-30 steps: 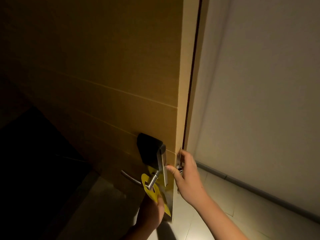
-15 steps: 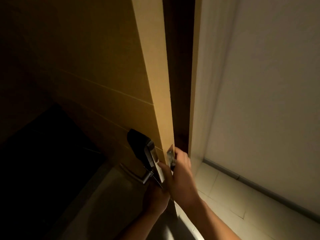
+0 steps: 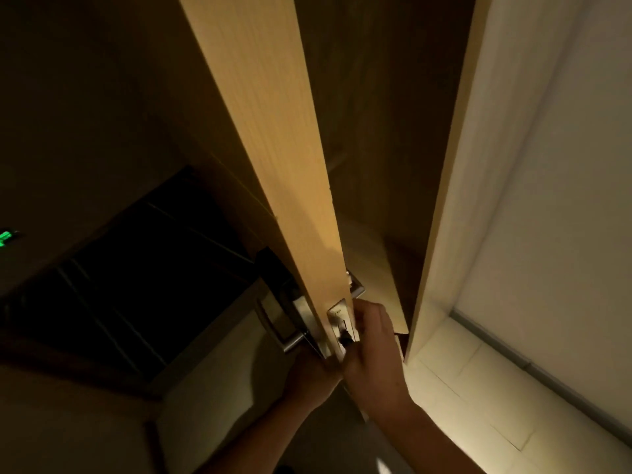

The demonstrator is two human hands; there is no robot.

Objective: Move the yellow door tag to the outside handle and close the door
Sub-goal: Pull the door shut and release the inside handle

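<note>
The wooden door (image 3: pixel 273 148) stands partly open, its light edge turned toward me. A metal lever handle (image 3: pixel 292 340) and a dark lock box (image 3: pixel 273 268) show on its left face. My right hand (image 3: pixel 372 350) grips the door's edge at the metal latch plate (image 3: pixel 338 319). Just below the lever, on the left side of the door, is my left hand (image 3: pixel 307 374), in shadow with its fingers hidden. The yellow door tag is not visible. Another metal plate (image 3: pixel 354 285) peeks out on the door's right face.
The pale door frame (image 3: pixel 444 200) and a white wall (image 3: pixel 564 200) stand to the right. Light floor tiles (image 3: pixel 478 388) lie below them. On the left is a dark area with a green glowing sign (image 3: pixel 5 237).
The door has swung further open toward me, so its edge now faces me. The yellow tag, seen in my left hand a second ago, has gone out of sight. Both hands stayed by the handle.
</note>
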